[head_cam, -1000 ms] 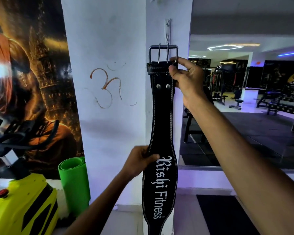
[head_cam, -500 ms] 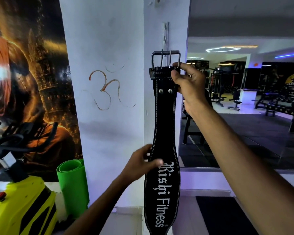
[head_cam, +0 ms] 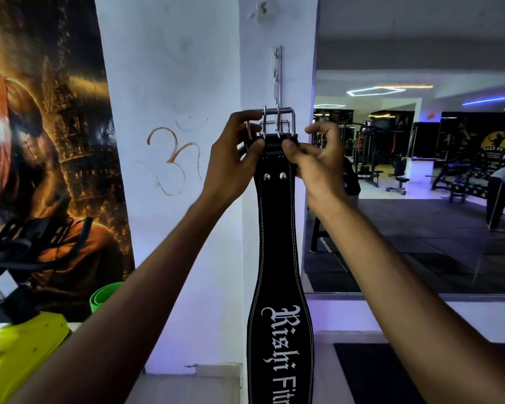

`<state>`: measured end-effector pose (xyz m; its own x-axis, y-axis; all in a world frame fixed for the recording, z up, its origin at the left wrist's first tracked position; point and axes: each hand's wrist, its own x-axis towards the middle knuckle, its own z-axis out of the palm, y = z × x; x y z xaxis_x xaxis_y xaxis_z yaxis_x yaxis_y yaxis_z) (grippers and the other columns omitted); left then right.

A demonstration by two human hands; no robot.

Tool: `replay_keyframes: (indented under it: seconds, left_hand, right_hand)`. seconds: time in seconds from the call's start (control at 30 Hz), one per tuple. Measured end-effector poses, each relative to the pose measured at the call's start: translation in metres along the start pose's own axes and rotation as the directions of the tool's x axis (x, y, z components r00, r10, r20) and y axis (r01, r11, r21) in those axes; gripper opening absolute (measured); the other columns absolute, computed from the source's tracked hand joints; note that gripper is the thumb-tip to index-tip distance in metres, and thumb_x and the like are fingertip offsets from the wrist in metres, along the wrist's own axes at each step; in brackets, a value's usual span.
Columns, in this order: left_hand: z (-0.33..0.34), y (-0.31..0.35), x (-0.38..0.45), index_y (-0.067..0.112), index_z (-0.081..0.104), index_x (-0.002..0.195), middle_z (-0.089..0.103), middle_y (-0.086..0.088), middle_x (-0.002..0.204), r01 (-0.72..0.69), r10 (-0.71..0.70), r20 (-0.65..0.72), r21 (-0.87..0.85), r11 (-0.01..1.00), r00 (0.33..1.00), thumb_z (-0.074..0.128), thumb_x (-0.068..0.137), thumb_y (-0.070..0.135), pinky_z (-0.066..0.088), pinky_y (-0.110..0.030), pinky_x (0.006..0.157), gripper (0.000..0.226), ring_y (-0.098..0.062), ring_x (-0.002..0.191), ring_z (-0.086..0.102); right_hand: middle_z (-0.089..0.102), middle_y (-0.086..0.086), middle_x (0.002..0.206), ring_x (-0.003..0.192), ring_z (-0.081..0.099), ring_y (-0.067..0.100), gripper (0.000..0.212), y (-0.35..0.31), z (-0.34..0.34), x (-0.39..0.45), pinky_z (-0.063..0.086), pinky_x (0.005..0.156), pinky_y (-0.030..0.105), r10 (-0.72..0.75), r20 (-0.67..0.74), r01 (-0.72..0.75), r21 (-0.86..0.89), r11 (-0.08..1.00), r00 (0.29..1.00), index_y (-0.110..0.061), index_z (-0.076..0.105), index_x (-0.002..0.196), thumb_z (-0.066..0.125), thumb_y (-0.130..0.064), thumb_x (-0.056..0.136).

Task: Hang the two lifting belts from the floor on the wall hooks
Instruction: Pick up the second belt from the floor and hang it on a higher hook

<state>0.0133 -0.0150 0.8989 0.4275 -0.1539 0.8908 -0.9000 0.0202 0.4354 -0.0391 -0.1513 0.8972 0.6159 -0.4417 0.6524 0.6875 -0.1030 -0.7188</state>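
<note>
A black lifting belt with white lettering hangs straight down in front of the white pillar. Its steel double-prong buckle is at the top, just below a white hook strip screwed to the pillar. My left hand pinches the belt's top left edge by the buckle. My right hand pinches the top right edge. Whether the buckle rests on a hook I cannot tell. No second belt is in view.
A large mirror right of the pillar reflects gym machines. A yellow exercise bike with black handlebars stands at the lower left, a rolled green mat behind it. An orange mural covers the left wall. A dark floor mat lies at lower right.
My left hand let go of the belt's wide middle and rose to grip the top beside the buckle. The belt's top sank a little below the hook strip.
</note>
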Motion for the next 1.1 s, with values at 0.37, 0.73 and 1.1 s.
replay_keyframes:
  seconds: [0.37,0.73,1.1]
  left_hand:
    - [0.003,-0.011,-0.006,0.004,0.068,0.111,0.070,0.005,0.100,0.070,-0.070,-0.017,0.002,0.998,0.997,0.068,0.089,0.001,0.051,-0.009,0.079,0.022,0.009,0.092,0.065]
    - [0.019,-0.001,-0.007,0.016,0.071,0.095,0.072,0.011,0.088,0.063,-0.064,-0.122,-0.017,0.998,0.990,0.072,0.082,-0.003,0.051,-0.009,0.080,0.023,-0.006,0.091,0.070]
    - [0.037,-0.013,-0.007,0.011,0.075,0.100,0.076,-0.005,0.099,0.153,-0.163,-0.167,-0.072,0.986,0.972,0.074,0.082,0.001,0.057,-0.039,0.099,0.021,-0.017,0.100,0.072]
  right_hand:
    - [0.069,-0.010,0.109,0.101,0.069,0.017,0.039,-0.001,-0.012,-0.004,0.058,0.090,0.037,-0.076,0.187,0.114,-0.203,0.973,0.979,-0.019,0.066,0.119,0.061,0.005,0.089]
    - [0.065,-0.002,0.112,0.101,0.062,0.008,0.023,-0.001,-0.020,0.001,0.050,0.090,0.017,-0.232,0.272,0.333,-0.427,0.841,0.934,-0.024,0.063,0.109,0.062,-0.010,0.091]
    - [0.071,-0.002,0.106,0.099,0.061,0.005,0.017,-0.007,-0.039,0.025,0.045,0.089,0.015,-0.334,0.289,0.441,-0.575,0.689,0.897,-0.019,0.073,0.102,0.072,-0.020,0.084]
